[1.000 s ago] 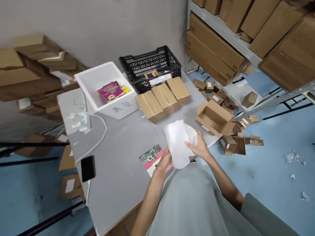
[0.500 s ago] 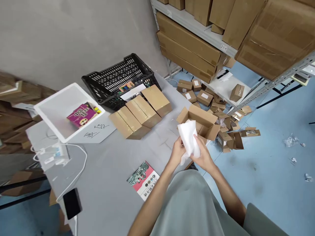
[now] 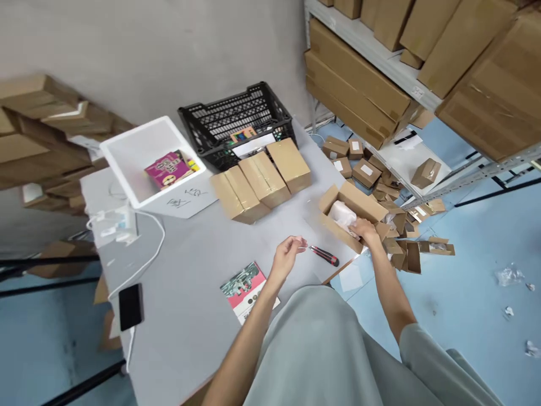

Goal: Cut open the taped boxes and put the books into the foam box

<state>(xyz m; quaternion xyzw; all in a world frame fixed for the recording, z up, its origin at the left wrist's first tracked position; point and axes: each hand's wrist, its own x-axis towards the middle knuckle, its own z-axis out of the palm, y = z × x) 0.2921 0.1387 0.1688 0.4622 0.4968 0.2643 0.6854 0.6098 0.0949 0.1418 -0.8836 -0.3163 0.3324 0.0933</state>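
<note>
An open cardboard box (image 3: pixel 359 204) stands at the right end of the table with its flaps spread. Inside it lies a white wrapped bundle (image 3: pixel 341 214), its contents hidden. My right hand (image 3: pixel 364 230) reaches over the box's near side and grips the bundle's near end, fingertips partly hidden. Above the table, my left hand (image 3: pixel 291 252) is closed in a pinch; a thin pale bit shows at the fingertips, too small to name. Just right of those fingers lies a black and red utility knife (image 3: pixel 324 255). A book (image 3: pixel 247 290) with a red and white cover lies beneath my left forearm.
Three closed cartons (image 3: pixel 261 181) line up before a black crate (image 3: pixel 236 121). Left of them stands a white bin (image 3: pixel 186 203) holding purple packs. A phone (image 3: pixel 131 307) and white cable lie at the table's left edge. Small boxes (image 3: pixel 367 172) are heaped beneath the shelf (image 3: pixel 380 51).
The white bundle has gone from between both hands into the open box with my right hand. My left hand has let go and moved left. The utility knife has come into view.
</note>
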